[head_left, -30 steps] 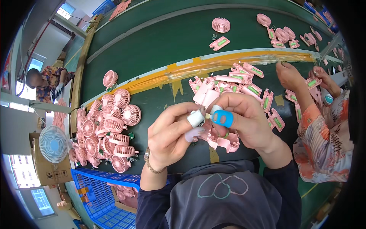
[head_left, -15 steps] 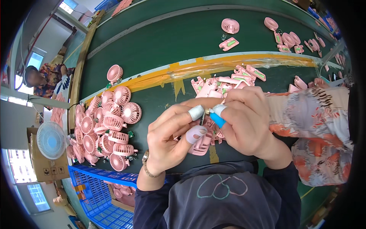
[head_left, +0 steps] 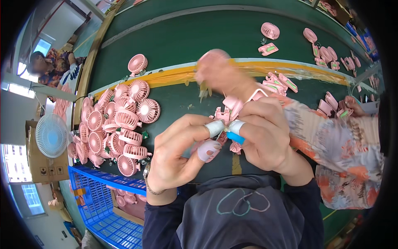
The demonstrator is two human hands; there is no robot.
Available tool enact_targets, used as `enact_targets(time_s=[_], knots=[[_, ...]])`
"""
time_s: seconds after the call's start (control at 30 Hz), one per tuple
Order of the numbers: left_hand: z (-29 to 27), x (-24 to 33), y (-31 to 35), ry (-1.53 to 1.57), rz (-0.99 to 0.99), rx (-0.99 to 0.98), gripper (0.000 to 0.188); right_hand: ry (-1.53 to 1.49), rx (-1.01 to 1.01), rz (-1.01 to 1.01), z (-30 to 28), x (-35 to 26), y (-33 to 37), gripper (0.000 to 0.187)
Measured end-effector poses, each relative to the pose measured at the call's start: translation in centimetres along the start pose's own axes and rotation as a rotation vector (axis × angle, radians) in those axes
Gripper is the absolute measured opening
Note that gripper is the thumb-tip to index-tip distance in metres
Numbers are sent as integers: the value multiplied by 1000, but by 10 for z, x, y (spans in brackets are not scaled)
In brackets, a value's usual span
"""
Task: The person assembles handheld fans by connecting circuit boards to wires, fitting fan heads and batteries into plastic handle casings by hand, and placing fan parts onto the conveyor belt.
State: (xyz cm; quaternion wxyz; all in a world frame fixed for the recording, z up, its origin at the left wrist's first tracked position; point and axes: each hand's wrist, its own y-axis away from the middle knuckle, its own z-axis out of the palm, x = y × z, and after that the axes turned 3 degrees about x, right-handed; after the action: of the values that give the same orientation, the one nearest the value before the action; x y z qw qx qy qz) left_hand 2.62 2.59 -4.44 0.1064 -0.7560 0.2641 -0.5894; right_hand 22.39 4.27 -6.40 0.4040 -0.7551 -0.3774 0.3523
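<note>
My left hand and my right hand meet in front of my chest, fingertips nearly touching. White wrapping covers both index tips and a pale cover sits on my left thumb. Left thumb and index pinch a small thin part, mostly hidden. My right fingers are closed at its upper end; what they grip is too small to make out. A blue piece shows under my right index finger, perhaps a finger cover. Just beyond my fingertips are pink plastic handle shells.
A co-worker's patterned sleeve crosses from the right, its blurred hand over the taped divider. Pink fan heads pile up at left, above a blue crate. More pink shells lie at right.
The co-worker's hand has swung from behind my hands to the far divider. The pink slotted piece below my fingers no longer shows. My hands stay together; the view has shifted slightly.
</note>
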Motion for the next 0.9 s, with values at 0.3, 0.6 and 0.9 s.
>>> enact_targets(time_s=[0.3, 0.6, 0.9], knots=[[-13, -16, -1, 4, 61, -4, 20, -111, -6, 11, 24, 1, -8, 26], [-73, -151, -87, -479, -352, 315, 31, 190, 97, 300, 68, 123, -25, 15], [-135, -282, -99, -1072, -557, 3, 20, 610, -175, 341, 94, 244, 30, 24]])
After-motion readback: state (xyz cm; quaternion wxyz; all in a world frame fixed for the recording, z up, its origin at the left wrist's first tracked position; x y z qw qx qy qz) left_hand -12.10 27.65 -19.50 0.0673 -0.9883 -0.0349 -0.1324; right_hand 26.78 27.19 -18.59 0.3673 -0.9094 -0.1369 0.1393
